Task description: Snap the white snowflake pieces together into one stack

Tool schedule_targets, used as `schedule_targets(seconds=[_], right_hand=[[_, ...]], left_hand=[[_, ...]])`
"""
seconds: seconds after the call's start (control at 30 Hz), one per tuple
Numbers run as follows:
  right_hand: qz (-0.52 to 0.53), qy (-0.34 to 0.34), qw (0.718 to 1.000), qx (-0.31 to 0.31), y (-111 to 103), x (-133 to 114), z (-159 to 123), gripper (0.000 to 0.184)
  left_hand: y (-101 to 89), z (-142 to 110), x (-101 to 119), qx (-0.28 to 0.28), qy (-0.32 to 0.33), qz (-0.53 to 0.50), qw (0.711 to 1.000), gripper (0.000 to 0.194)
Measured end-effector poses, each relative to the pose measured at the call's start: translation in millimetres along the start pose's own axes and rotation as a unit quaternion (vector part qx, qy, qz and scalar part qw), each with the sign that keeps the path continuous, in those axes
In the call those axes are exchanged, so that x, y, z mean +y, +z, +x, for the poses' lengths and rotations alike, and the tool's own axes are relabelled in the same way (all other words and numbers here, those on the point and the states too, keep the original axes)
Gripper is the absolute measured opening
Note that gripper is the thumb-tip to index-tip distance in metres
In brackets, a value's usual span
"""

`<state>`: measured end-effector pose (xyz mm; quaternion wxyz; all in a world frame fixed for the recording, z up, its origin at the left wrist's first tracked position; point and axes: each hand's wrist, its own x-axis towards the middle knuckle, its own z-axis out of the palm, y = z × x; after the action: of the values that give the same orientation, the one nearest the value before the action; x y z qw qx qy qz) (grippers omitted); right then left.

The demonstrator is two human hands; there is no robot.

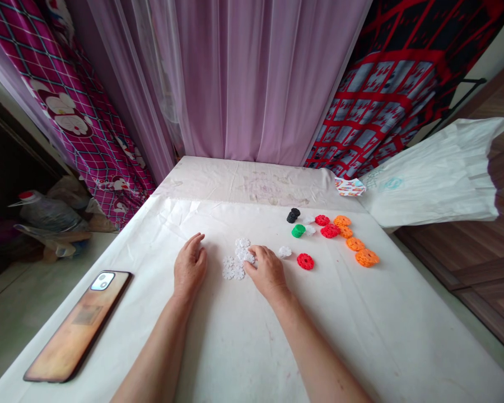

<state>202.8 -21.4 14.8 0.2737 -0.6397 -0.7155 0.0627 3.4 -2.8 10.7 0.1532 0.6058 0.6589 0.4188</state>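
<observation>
My left hand (190, 266) lies flat on the white tablecloth (243, 336), fingers stretched forward, holding nothing. Just to its right is a cluster of white snowflake-shaped plastic discs (237, 263). My right hand (266, 271) rests beside that cluster with its fingertips curled onto the white discs at the cluster's right edge. One more white disc (284, 252) lies just past the right hand, and a single red disc (305, 261) sits to its right.
Farther back right are stacks of discs: black (293, 215), green (298, 230), red (329, 229) and orange (356, 244). A phone (80, 324) lies face down at the table's left edge. A white plastic bag (432, 179) hangs at the right. Curtains close the back.
</observation>
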Motion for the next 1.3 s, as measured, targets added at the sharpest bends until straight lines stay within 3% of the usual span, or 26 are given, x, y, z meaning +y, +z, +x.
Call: schedule_targets(seconds=[0.13,0.3,0.43,0.87,1.0,1.17,1.3], right_hand=[[0.008,0.031,0.999,0.026,-17.0,16.2,2.3,0.026],[-0.016,0.110,0.992,0.065,-55.9,62.5,6.7,0.025],[-0.019,0.123,0.991,0.056,-65.4,79.8,6.0,0.023],[-0.028,0.071,0.995,0.058,-56.1,70.6,8.8,0.020],[-0.021,0.022,0.999,0.033,-48.6,46.0,6.2,0.011],[-0.009,-0.048,0.999,-0.022,-24.0,8.5,5.0,0.013],[-0.011,-0.075,0.996,-0.042,-10.8,-1.0,9.4,0.018]], left_hand=[[0.3,0.0,-1.1,-0.002,0.000,0.005,1.000,0.036],[0.2,-0.1,-0.4,-0.005,0.003,0.006,1.000,0.036],[0.6,-0.2,-0.5,-0.004,0.005,0.002,1.000,0.037],[0.9,-0.3,-0.4,0.002,0.003,0.001,1.000,0.037],[1.1,-0.4,-1.4,-0.001,0.006,0.001,1.000,0.037],[0.8,-0.4,-0.9,-0.004,-0.002,0.005,1.000,0.037],[0.9,-0.7,0.4,-0.006,-0.002,0.002,1.000,0.037]])
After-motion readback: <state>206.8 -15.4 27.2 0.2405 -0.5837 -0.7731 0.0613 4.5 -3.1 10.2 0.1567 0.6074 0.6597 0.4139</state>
